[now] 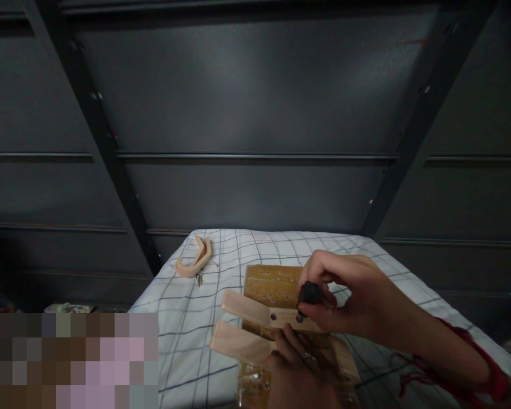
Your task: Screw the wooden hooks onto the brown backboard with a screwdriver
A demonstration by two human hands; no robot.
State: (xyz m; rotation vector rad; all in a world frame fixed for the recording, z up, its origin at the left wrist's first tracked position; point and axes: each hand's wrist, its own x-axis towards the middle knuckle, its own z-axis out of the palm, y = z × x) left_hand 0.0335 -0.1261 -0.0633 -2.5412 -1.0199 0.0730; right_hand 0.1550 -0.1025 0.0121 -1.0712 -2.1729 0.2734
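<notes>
Head view: two pale wooden pieces [244, 305] lie across the brown block [272, 281]. Over the block, the right hand [343, 289] pinches a black tool [310, 292] at a hole [300, 319]; the left hand [300, 375] rests on the pieces, its grip unclear. Left of the block sit curved wooden parts [191, 270].

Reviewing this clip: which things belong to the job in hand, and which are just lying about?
In the job:
dark tool, in the right hand
holed wooden piece, under the tool
second wooden piece, under the left hand
brown block beneath

Lying apart, possibly related:
curved wooden parts
small metal pieces
</notes>
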